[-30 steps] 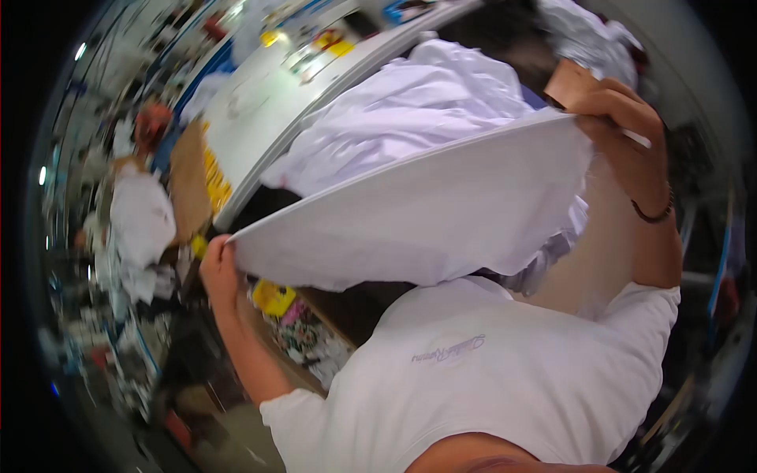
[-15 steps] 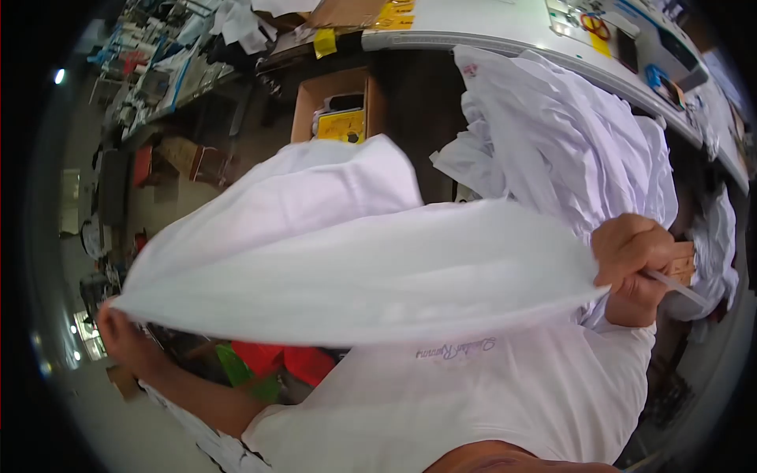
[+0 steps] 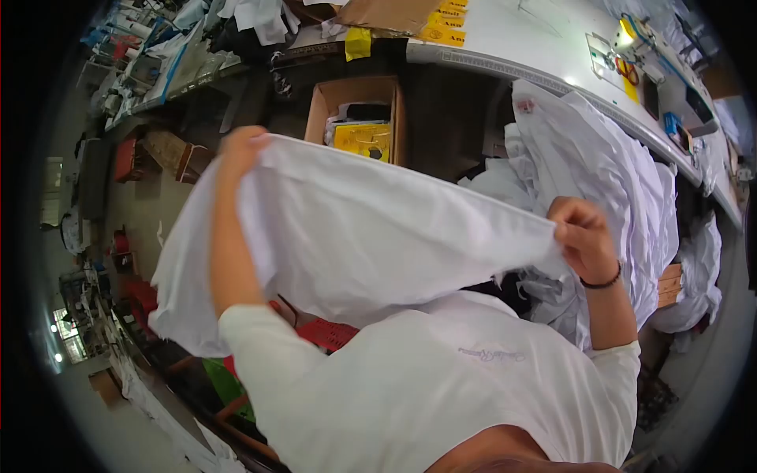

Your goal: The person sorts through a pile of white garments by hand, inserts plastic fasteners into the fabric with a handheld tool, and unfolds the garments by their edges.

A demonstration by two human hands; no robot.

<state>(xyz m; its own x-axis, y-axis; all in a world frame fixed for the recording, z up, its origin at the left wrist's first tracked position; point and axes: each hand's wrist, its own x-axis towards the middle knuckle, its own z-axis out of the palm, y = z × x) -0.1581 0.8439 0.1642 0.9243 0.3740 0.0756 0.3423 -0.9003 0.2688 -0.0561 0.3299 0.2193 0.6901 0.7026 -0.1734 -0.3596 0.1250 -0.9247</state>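
Observation:
A white piece of fabric (image 3: 378,229) is stretched between my two hands, its upper edge pulled nearly straight and slanting down to the right. My left hand (image 3: 243,148), slightly blurred, is closed on the upper left end of that edge. At the opposite end, my right hand (image 3: 582,229) pinches the corner between thumb and fingers. The rest of the cloth hangs in loose folds, with a part drooping behind and left of my left forearm. Behind my right hand is a large heap of white garments (image 3: 607,165).
Ahead runs a white worktable (image 3: 520,47) with a sewing machine (image 3: 678,79) at its right. Below it stands a cardboard box (image 3: 398,118) holding a yellow packet (image 3: 363,140). A red basket (image 3: 327,333) sits under the cloth, near a green item (image 3: 225,382).
My left hand has swung up and inward from the far left, lifting its end of the fabric. My right hand moved slightly left; the thin pale strip seen by it earlier no longer shows.

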